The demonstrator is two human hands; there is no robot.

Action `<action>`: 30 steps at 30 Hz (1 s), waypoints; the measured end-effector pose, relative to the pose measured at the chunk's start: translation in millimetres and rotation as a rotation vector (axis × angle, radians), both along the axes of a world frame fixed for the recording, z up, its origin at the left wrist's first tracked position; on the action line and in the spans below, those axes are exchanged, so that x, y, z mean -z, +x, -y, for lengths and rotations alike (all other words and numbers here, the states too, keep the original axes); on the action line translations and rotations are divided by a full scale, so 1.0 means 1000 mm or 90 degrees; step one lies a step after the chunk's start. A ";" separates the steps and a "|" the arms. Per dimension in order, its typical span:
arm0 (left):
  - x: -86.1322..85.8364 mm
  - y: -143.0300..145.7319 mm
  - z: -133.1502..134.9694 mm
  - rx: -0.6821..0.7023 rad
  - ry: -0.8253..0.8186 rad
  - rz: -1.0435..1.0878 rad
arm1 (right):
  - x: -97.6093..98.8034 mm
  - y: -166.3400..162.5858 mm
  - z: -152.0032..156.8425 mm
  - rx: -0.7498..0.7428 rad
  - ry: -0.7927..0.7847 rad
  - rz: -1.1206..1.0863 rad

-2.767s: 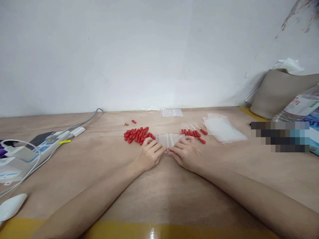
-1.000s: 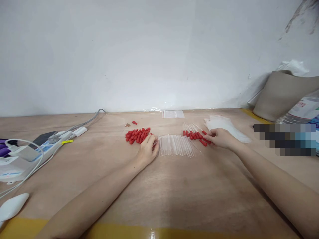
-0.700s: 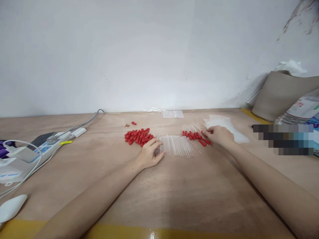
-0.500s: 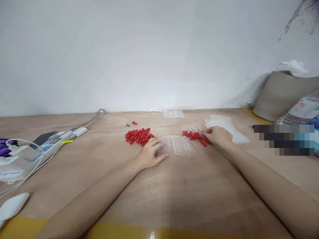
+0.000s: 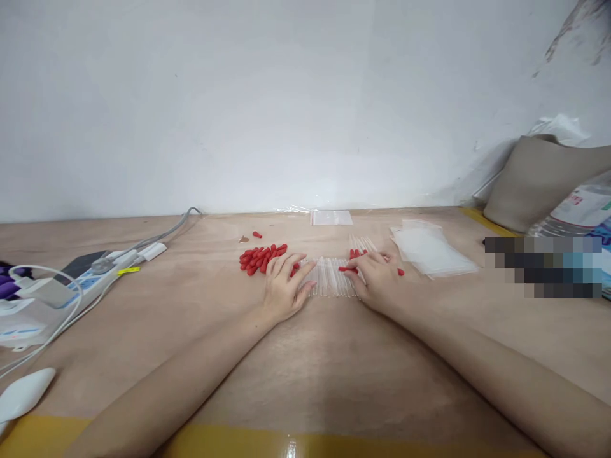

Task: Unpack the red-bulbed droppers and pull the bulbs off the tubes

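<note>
My left hand (image 5: 282, 289) rests at the left end of a row of clear thin tubes (image 5: 327, 275), its fingers apart and lightly curved. Just behind it lies a heap of red rubber bulbs (image 5: 260, 257), partly covered by the fingers. Over the right end of the row, my right hand (image 5: 379, 278) pinches a red rubber bulb (image 5: 344, 268) between thumb and fingers, the bulb's end pointing left. Behind this hand, several tubes fitted with red bulbs (image 5: 363, 243) lie side by side, mostly hidden by it. One more bulb (image 5: 400, 271) shows at its right.
Clear plastic bags (image 5: 432, 249) lie at the right, and another bag (image 5: 331, 218) lies by the wall. A single bulb (image 5: 257, 235) sits behind the heap. A power strip (image 5: 90, 286) with cables occupies the left. A grey-brown container (image 5: 522, 184) and a bottle (image 5: 573, 213) stand far right.
My right hand has moved left from the bulb-fitted tubes to the right end of the tube row, with a red bulb in its fingers. My left hand has shifted only slightly.
</note>
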State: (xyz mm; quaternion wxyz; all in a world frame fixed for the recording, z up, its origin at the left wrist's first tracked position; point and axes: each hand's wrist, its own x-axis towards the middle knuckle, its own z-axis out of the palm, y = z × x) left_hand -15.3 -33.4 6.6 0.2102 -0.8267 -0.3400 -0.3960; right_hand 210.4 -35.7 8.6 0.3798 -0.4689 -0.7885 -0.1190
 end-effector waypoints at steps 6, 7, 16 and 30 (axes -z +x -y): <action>0.003 0.006 0.001 0.040 0.082 -0.052 | 0.009 -0.023 0.017 -0.102 0.008 -0.007; 0.003 0.006 0.001 0.040 0.082 -0.053 | 0.008 -0.023 0.017 -0.105 0.002 -0.003; 0.002 0.010 0.004 0.017 0.006 -0.141 | 0.005 -0.024 0.016 -0.108 0.054 0.115; -0.005 0.009 0.020 0.024 -0.162 -0.082 | 0.000 -0.013 0.018 -0.096 0.469 0.247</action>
